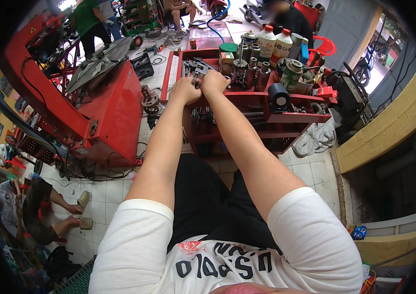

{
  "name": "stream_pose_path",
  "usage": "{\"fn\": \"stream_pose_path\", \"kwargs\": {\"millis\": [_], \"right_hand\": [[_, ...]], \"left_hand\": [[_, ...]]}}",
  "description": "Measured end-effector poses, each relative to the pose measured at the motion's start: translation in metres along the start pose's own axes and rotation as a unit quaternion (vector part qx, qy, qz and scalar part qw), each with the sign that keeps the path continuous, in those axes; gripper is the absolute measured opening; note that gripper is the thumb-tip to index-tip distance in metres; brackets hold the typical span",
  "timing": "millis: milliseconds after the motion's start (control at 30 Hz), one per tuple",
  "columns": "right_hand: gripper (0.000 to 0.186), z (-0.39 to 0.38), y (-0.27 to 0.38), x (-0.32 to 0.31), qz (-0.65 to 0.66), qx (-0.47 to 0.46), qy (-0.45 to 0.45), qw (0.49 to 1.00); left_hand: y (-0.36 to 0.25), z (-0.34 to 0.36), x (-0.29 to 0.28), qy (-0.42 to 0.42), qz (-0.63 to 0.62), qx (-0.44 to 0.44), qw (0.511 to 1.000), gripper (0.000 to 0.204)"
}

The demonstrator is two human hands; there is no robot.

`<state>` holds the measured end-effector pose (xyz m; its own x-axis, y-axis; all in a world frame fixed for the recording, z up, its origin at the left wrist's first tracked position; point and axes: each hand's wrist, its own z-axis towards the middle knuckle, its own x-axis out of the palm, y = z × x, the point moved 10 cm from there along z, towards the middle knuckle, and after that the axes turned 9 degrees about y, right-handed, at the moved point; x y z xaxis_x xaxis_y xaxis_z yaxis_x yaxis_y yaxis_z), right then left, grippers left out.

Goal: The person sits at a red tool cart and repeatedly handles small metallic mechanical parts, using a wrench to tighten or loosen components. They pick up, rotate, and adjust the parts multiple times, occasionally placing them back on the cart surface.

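Note:
Both arms reach forward to a red tool cart (249,99). My left hand (185,91) is closed at the cart's near edge, with a small shiny metal part (197,78) at its fingertips. Right beside it, my right hand (214,83) is also closed, knuckles up, against the same part. Its fingertips are mostly hidden, so what it grips is not plain. Just beyond the hands, grey metal tools (195,65) lie in the cart's top tray. Several metal sockets (251,68) stand upright to the right of my right hand.
White bottles with red caps (267,41) and spray cans (291,71) crowd the cart's right side. A black round canister (279,97) sits at its near right edge. A large red machine (115,110) stands left. Other people (88,22) are around the workshop.

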<state>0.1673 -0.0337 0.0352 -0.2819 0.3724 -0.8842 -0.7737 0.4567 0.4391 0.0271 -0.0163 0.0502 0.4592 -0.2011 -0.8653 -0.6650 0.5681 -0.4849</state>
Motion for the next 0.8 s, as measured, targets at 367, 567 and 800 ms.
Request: {"fn": "stream_pose_path", "kwargs": {"millis": [367, 567, 800], "right_hand": [[0.026, 0.001, -0.006, 0.006, 0.05, 0.018, 0.037, 0.998], [0.025, 0.003, -0.005, 0.004, 0.088, -0.015, 0.026, 0.996], [0.029, 0.014, -0.029, -0.016, 0.335, -0.017, -0.086, 0.938]], "left_hand": [[-0.009, -0.002, -0.001, -0.011, 0.052, 0.028, 0.998, 0.031], [-0.011, 0.0, 0.0, -0.025, 0.05, 0.057, 0.997, 0.034], [-0.017, -0.002, 0.0, -0.013, 0.076, 0.06, 0.995, 0.039]]}}
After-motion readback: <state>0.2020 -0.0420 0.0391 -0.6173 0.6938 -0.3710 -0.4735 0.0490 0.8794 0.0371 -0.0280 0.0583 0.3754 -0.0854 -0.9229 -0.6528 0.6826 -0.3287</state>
